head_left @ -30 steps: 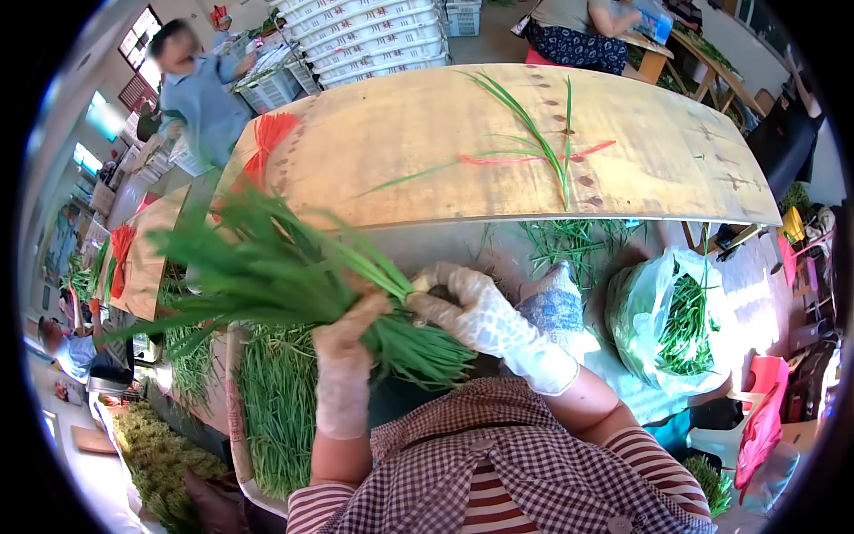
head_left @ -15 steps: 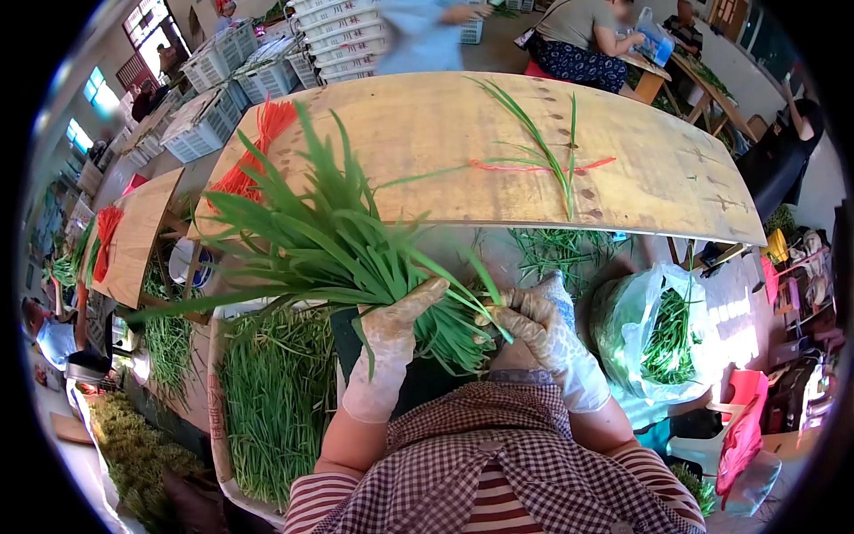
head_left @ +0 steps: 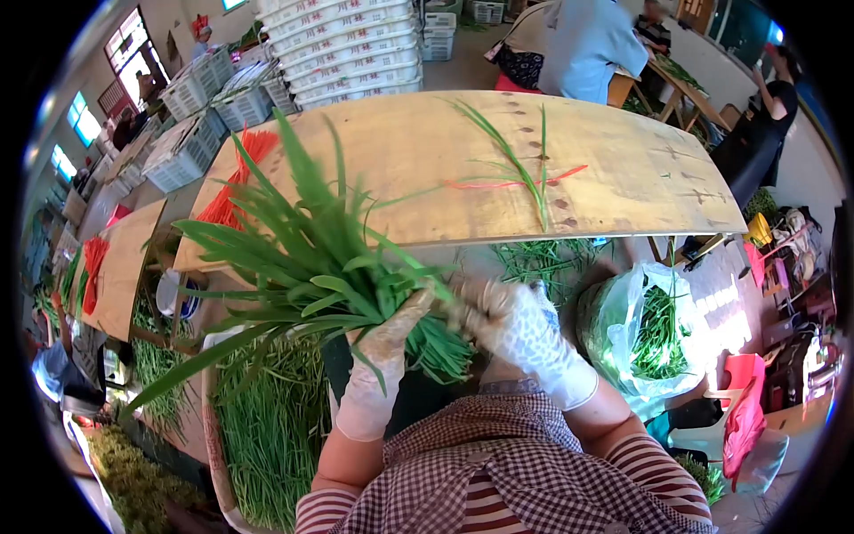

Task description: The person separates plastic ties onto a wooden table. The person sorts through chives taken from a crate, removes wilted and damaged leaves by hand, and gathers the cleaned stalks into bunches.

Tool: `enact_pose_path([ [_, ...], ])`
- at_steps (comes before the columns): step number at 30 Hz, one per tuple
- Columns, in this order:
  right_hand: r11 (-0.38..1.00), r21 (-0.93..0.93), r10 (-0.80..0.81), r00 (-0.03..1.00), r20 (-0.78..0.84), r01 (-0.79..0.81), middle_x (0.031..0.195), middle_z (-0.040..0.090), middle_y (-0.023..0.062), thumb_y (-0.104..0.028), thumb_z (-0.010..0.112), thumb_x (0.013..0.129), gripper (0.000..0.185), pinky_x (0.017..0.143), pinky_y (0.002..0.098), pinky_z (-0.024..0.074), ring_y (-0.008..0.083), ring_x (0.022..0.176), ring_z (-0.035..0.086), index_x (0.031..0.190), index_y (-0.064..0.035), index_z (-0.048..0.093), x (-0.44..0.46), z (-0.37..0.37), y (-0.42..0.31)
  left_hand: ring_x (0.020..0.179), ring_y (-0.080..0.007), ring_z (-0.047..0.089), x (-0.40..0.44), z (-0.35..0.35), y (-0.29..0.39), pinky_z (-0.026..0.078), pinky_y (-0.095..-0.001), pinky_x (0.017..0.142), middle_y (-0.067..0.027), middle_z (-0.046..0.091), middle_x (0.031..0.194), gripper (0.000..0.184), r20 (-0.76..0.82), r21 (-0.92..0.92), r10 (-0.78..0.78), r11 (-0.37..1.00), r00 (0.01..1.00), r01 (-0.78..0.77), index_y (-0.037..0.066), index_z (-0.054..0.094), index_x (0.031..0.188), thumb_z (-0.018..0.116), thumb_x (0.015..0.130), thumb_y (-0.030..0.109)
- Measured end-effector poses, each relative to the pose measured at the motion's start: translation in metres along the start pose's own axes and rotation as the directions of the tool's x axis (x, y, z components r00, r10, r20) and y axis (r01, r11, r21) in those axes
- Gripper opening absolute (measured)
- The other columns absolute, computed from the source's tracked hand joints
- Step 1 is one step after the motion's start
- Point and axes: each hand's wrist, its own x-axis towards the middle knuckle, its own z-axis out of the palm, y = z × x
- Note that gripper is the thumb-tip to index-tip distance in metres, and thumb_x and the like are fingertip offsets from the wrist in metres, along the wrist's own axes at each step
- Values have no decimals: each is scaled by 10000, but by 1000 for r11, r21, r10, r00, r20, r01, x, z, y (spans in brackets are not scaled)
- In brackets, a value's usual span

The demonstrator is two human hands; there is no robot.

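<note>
My left hand [head_left: 389,345], in a stained whitish glove, is wrapped round a thick bunch of long green leaves [head_left: 311,258]. The leaves fan out to the upper left, and their cut ends point to the lower right. Close by on the right, my right hand [head_left: 511,325], gloved too, has its fingers drawn together at the side of the bunch. Motion blurs its fingertips, and what they hold is hard to make out. Beyond the hands, a few loose leaves [head_left: 516,160] lie across a red tie [head_left: 471,184] on the wooden table [head_left: 400,125].
Red ties [head_left: 233,191] lie at the table's left end. A container of green leaves [head_left: 267,436] stands at my lower left. To the right is a plastic bag of greens [head_left: 658,334]. White crates [head_left: 347,49] are stacked behind the table, and a person in blue [head_left: 592,53] stands beyond it.
The bunch stays in my left hand. My right hand has moved from the slim leaves it pinched and is blurred beside the bunch. The person in blue has moved to the right behind the table.
</note>
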Motion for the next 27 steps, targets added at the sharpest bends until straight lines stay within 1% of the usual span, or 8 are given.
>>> enact_pose_path([
  [2, 999, -39, 5, 968, -253, -16, 785, 691, 108, -229, 630, 905, 286, 574, 277, 497, 162, 619, 631, 1082, -6, 657, 19, -12, 26, 851, -224, 645, -1, -8, 9, 528, -332, 744, -161, 662, 1005, 326, 21, -332, 4, 943, 1000, 4, -37, 564, 1113, 666, 804, -10],
  [4, 946, 39, 302, 838, -453, -320, 722, 686, 105, -255, 631, 908, 298, 513, 234, 479, 124, 526, 605, 1055, 2, 668, 46, -42, 37, 857, -218, 642, 2, -20, 20, 530, -324, 716, -158, 651, 975, 323, -56, -248, 63, 966, 996, -75, -63, 571, 1112, 666, 803, -54],
  [6, 874, -40, 401, 765, -504, -485, 770, 679, 171, -300, 576, 904, 256, 659, 403, 532, 303, 747, 680, 866, -73, 688, 67, -64, 70, 880, -224, 637, 3, -37, 18, 528, -324, 727, -164, 635, 1010, 310, -133, -308, 3, 951, 991, -44, -67, 573, 1101, 659, 803, -64],
  [9, 605, -551, 372, 816, -443, -575, 795, 708, 129, -425, 595, 886, 415, 691, 392, 537, 274, 732, 690, 1059, -58, 685, 82, -65, 140, 822, -220, 633, 5, -45, 26, 526, -313, 708, -165, 643, 984, 230, -211, -275, 69, 953, 975, -127, -50, 600, 989, 675, 773, -69],
  [12, 480, -548, 573, 718, -396, -685, 889, 708, 140, -461, 593, 861, 419, 774, 451, 521, 329, 865, 677, 1036, -95, 697, 89, -51, 161, 769, -216, 626, 2, -49, 28, 525, -313, 699, -168, 645, 944, 231, -227, -251, 98, 955, 969, -155, -28, 590, 951, 689, 750, -84],
  [20, 442, -600, 545, 731, -411, -667, 924, 695, 182, -281, 558, 884, 248, 768, 435, 538, 325, 866, 681, 956, -93, 704, 107, -53, 185, 786, -199, 600, 9, -53, 24, 511, -308, 687, -137, 633, 930, 172, -265, -293, 17, 951, 964, -98, -62, 628, 988, 640, 828, 2],
  [23, 534, -426, 529, 682, -505, -730, 905, 693, 178, -286, 543, 891, 271, 760, 441, 536, 333, 864, 679, 1002, -88, 689, 106, -80, 174, 785, -180, 582, 17, -61, 17, 514, -299, 669, -105, 620, 923, 198, -255, -276, 49, 953, 966, -122, -66, 642, 1010, 621, 855, 56],
  [27, 460, -561, 519, 721, -459, -688, 915, 689, 174, -304, 552, 888, 299, 751, 438, 536, 335, 860, 677, 1059, -88, 668, 97, -65, 187, 744, -144, 561, 32, -67, 13, 517, -282, 627, -58, 607, 891, 195, -324, -387, -84, 921, 942, -51, -39, 632, 1000, 637, 853, 89],
])
